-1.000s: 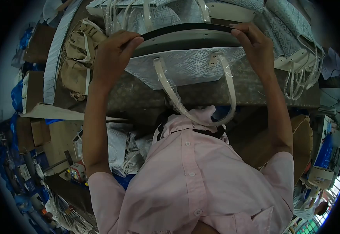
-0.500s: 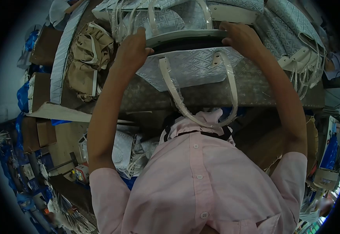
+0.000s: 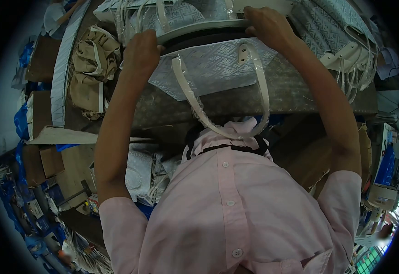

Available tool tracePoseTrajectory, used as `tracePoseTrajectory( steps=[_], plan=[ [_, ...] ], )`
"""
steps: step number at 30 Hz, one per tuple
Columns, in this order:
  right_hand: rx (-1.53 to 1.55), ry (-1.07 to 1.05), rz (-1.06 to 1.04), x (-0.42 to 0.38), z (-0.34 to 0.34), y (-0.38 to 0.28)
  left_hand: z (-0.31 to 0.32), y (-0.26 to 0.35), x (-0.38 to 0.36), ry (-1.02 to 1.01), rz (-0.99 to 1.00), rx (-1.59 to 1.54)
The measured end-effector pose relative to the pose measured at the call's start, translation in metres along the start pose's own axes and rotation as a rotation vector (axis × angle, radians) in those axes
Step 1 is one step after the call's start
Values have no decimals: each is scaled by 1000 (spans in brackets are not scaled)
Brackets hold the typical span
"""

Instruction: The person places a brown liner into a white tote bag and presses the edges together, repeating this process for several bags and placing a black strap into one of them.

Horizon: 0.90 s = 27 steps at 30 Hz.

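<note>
A silvery patterned handbag (image 3: 208,68) stands on the table's near side, its dark mouth showing between my hands. My left hand (image 3: 142,50) grips the left end of its pale top rim, fingers closed. At the right end of the rim, my right hand (image 3: 268,27) is closed on it, higher up than the left. A cream strap handle (image 3: 261,82) with clear wrap hangs from the near panel down over the table edge, towards my shirt. Another handle rises behind the rim.
Brown cloth (image 3: 92,68) lies bunched at the table's left. More patterned bags (image 3: 318,36) are piled at the back and right, with loose straps. Below the dark table (image 3: 300,98), bag pieces (image 3: 140,173) lie by my left arm. A person (image 3: 55,18) is at the upper left.
Both hands and the bag appear higher and slightly further left, as does most of the scene. The grip on the rim is unchanged.
</note>
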State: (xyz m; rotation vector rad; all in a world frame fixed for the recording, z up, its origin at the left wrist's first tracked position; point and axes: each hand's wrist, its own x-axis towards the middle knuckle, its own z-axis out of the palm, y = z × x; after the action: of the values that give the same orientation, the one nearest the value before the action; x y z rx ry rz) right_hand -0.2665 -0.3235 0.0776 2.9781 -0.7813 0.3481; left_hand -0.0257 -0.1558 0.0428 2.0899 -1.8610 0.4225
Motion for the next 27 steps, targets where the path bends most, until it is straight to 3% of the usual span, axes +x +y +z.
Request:
tracePoseTrajectory(
  steps=[22, 27],
  plan=[
    [-163, 232, 52, 18, 51, 17, 7, 0, 16, -77, -105, 66],
    [-148, 265, 43, 20, 39, 16, -10, -6, 12, -109, -105, 225]
  ],
)
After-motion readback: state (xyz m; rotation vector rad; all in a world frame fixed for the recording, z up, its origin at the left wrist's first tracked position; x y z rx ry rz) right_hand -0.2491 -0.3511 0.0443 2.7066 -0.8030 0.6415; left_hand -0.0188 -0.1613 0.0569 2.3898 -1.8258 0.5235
